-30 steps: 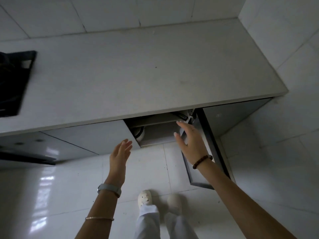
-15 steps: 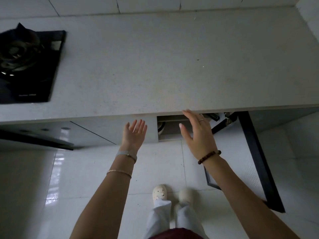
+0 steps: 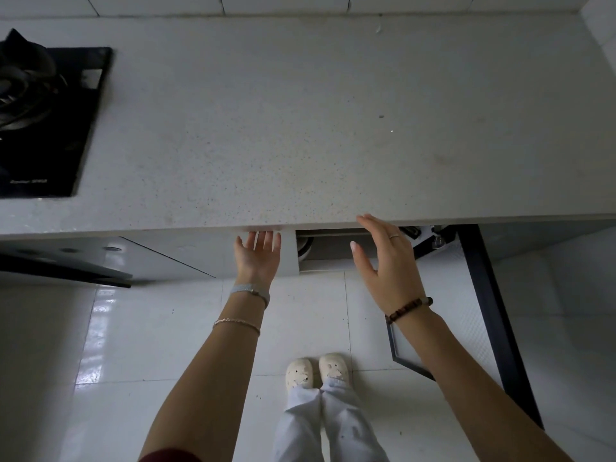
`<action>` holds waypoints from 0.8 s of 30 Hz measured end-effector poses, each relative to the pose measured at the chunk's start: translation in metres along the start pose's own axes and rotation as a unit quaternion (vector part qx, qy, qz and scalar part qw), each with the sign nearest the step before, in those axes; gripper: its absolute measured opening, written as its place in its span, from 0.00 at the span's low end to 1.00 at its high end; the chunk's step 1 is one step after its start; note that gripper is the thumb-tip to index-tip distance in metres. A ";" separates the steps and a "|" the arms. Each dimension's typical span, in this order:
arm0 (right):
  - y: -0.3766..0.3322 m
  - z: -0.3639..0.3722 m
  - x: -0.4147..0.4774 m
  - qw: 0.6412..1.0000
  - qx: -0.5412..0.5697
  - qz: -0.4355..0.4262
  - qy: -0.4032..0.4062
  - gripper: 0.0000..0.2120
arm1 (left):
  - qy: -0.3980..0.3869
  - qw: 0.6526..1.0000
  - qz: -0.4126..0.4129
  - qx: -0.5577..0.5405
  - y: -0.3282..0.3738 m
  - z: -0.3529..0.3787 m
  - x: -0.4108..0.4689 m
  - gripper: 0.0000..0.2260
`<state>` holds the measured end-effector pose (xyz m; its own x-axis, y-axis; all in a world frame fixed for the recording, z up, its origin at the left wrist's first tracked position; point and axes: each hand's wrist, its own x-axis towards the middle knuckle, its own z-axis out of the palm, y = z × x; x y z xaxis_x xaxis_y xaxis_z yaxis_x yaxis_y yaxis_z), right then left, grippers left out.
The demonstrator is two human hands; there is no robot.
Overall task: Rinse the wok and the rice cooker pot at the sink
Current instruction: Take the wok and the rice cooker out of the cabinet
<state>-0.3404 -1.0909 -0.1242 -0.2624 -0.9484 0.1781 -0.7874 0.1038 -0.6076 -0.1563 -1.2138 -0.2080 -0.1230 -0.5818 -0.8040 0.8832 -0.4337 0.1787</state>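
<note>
Speckled worktop [image 3: 300, 128]: overhangs the open cabinet [image 3: 333, 253].
Cabinet door [image 3: 483, 311]: swung open, right.
Right grip [image 3: 386, 265]: empty, fingers spread, before the opening.
Left grip [image 3: 258, 258]: empty, flat, beside the opening.
Metal vessel rim [image 3: 305, 250]: inside cabinet, between grips, left looks nearer; wok or pot unclear.

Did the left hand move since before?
Yes. The left hand moved forward, away from the body; it now reaches the front edge of the countertop.
</note>
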 end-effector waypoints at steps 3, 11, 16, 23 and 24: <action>0.002 -0.005 0.000 1.000 0.004 0.005 -0.005 0.20 | 0.009 1.000 0.002 -0.011 -0.005 -0.001 0.001 0.20; 0.000 -0.010 -0.008 0.999 0.019 -0.013 -0.038 0.20 | 0.025 1.000 -0.002 0.006 0.003 -0.022 -0.016 0.25; -0.017 -0.001 -0.017 0.995 0.019 -0.054 -0.081 0.22 | 0.028 0.997 -0.016 0.070 0.015 -0.067 -0.045 0.25; -0.055 0.031 -0.027 0.980 0.040 -0.124 -0.147 0.22 | 0.018 0.981 -0.007 0.191 0.048 -0.130 -0.081 0.22; -0.062 0.036 -0.029 0.978 0.044 -0.133 -0.156 0.21 | 0.023 0.981 -0.004 0.195 0.053 -0.139 -0.084 0.22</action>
<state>-0.2637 -1.0808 -0.1199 0.1382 -0.9851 0.1026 -0.7504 -0.1717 -0.6383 -0.0364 -1.0923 -0.2096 -0.1002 -0.5497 -0.8293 0.6412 -0.6731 0.3686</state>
